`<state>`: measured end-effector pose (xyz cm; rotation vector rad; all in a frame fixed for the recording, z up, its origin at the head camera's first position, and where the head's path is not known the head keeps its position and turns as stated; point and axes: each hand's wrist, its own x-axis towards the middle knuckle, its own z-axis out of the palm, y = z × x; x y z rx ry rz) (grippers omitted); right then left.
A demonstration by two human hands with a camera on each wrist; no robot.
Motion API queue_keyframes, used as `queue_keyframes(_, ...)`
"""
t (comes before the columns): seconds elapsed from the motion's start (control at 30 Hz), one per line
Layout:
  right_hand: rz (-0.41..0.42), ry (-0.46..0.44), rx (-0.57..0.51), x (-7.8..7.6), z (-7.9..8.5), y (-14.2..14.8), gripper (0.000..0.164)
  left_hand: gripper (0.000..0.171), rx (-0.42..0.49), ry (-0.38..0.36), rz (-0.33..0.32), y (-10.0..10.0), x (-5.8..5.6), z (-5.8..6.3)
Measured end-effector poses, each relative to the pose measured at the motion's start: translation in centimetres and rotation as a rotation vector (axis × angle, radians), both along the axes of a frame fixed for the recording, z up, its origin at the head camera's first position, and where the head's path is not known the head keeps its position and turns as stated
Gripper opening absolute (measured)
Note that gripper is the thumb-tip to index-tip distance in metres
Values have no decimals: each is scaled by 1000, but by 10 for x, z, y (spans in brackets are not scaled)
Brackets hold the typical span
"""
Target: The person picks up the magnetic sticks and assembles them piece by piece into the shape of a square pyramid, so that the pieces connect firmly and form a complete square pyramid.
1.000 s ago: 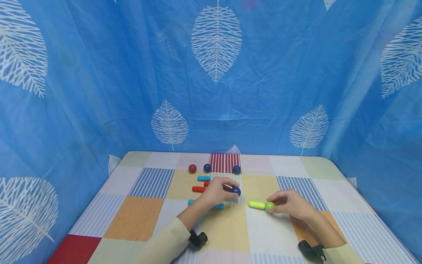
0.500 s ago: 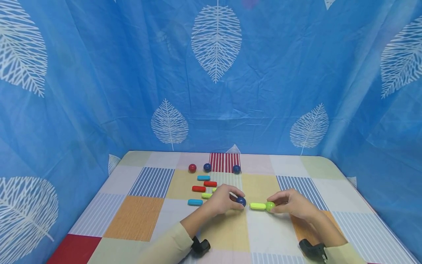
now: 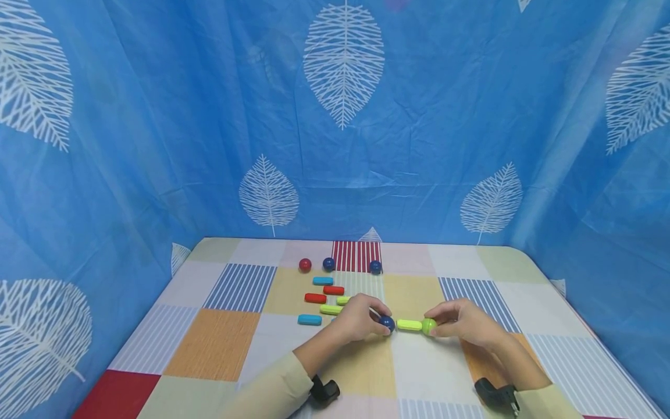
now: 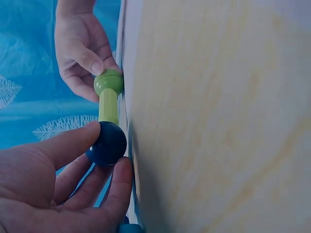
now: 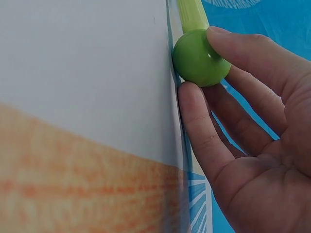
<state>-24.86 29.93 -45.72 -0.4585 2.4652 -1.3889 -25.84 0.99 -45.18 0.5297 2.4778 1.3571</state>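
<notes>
I see the left hand (image 3: 362, 318) pinching a glossy dark-blue ball (image 3: 386, 324), the right hand (image 3: 464, 323) a shiny green ball (image 3: 428, 326). Between the hands lies a ribbed yellow-green stick (image 3: 409, 325), one end against the green ball, the other right by the dark-blue ball. A patchwork cloth (image 3: 429, 364) spreads beneath both.

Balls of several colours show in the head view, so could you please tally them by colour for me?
Dark blue balls: 3
Red ball: 1
Green ball: 1
Total: 5
</notes>
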Motion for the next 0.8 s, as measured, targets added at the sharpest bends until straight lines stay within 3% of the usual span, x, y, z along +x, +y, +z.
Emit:
queue_keyframes(0.53, 18, -7, 9, 2, -1, -1, 39, 24, -14, 15, 2, 3, 0, -2)
queue_keyframes(0.8, 54, 48, 2, 1, 2, -4, 38, 26, -51, 61, -15, -15, -1, 8)
